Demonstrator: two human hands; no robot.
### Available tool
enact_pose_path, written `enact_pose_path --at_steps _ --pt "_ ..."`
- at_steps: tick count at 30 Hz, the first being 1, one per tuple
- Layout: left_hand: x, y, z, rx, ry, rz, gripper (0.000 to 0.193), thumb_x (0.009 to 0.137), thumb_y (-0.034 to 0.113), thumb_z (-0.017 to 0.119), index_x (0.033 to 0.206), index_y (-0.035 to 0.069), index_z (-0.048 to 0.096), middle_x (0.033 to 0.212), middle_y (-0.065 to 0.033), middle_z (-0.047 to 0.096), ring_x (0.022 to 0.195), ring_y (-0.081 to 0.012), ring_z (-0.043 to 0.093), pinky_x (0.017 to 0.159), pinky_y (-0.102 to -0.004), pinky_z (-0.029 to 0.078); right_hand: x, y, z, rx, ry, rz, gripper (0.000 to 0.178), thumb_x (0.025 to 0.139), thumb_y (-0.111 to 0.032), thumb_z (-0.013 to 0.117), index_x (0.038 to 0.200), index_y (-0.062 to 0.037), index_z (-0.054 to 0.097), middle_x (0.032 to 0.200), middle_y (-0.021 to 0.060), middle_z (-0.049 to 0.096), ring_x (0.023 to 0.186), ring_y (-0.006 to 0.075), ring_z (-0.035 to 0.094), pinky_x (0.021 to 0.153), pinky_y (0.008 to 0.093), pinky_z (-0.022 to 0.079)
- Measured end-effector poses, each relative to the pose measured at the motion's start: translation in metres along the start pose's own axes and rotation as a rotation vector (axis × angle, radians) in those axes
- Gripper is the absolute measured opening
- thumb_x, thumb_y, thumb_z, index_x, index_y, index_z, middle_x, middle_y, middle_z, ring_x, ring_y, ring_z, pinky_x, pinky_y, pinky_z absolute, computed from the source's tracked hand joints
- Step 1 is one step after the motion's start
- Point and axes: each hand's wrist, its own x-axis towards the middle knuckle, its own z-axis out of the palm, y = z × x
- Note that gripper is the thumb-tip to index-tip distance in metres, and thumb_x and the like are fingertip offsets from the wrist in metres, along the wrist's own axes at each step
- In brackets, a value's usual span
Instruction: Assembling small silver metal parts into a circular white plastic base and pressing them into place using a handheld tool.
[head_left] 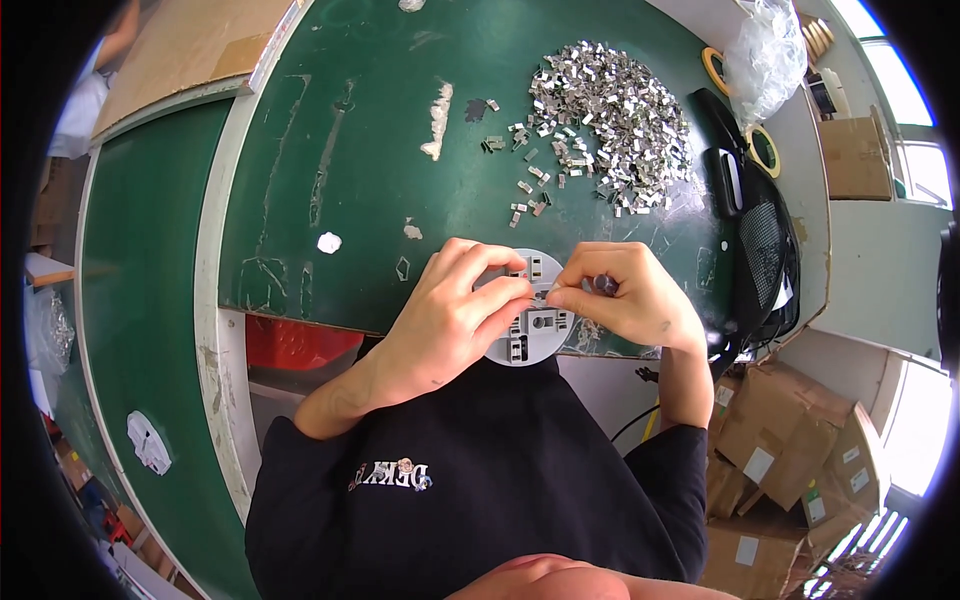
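A round light-grey plastic disc [545, 347] with dark slots and small raised fittings sits at the table's near edge, in front of my body. My left hand [450, 310] reaches over its left side, thumb and fingertips pinched together near the middle; whatever they grip is too small to make out. From the other side my right hand [635, 290] comes in with thumb and forefinger pinched close to the left fingertips. A dark-handled tool [605, 285] is held in the right hand, its rounded end showing between the fingers and the rest hidden.
Beyond the hands a large heap of small metal clips [625, 125] covers the green table [370, 200], with several strays nearer me. Tape rolls [764, 150], a clear plastic bag [765, 60] and a black mesh bag [762, 250] line the right edge. Cardboard boxes [780, 430] stand lower right.
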Motion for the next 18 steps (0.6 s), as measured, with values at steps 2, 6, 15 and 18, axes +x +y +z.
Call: enact_pose_path --at_steps 2,6,15,18 --pt "0.000 0.000 -0.001 0.000 0.000 -0.001 0.015 0.081 -0.002 0.071 0.095 0.003 0.068 0.119 -0.0072 0.060 0.101 -0.0222 0.052 0.080 -0.0303 0.047 0.003 0.000 -0.002 -0.006 -0.021 0.009 0.012 0.082 -0.009 0.077 0.080 0.0015 0.071 0.070 0.0038 0.063 0.057 0.0122 0.047 0.053 0.0249 0.041" --pt "0.001 0.000 -0.002 0.048 -0.007 0.046 0.014 0.082 -0.002 0.071 0.095 0.003 0.068 0.119 -0.0075 0.059 0.100 -0.0224 0.051 0.079 -0.0301 0.047 0.010 -0.003 -0.004 -0.049 -0.100 0.122 0.011 0.083 -0.010 0.075 0.083 0.0007 0.073 0.068 0.0043 0.063 0.056 0.0118 0.048 0.053 0.0254 0.042" --pt "-0.002 -0.001 0.003 -0.058 0.016 -0.022 0.013 0.082 -0.001 0.072 0.093 0.004 0.068 0.119 -0.0075 0.060 0.101 -0.0223 0.051 0.080 -0.0303 0.046 0.012 -0.004 0.001 0.064 -0.067 0.139 0.007 0.083 -0.005 0.075 0.079 -0.0004 0.070 0.072 0.0012 0.062 0.059 0.0086 0.045 0.054 0.0223 0.037" --pt "-0.002 -0.002 0.003 -0.085 0.022 -0.036 0.013 0.082 -0.001 0.073 0.093 0.004 0.068 0.119 -0.0076 0.060 0.101 -0.0222 0.051 0.079 -0.0301 0.047 0.009 -0.003 0.003 0.100 -0.040 0.102 0.006 0.083 -0.003 0.074 0.079 -0.0003 0.070 0.074 0.0008 0.062 0.059 0.0085 0.044 0.054 0.0224 0.036"
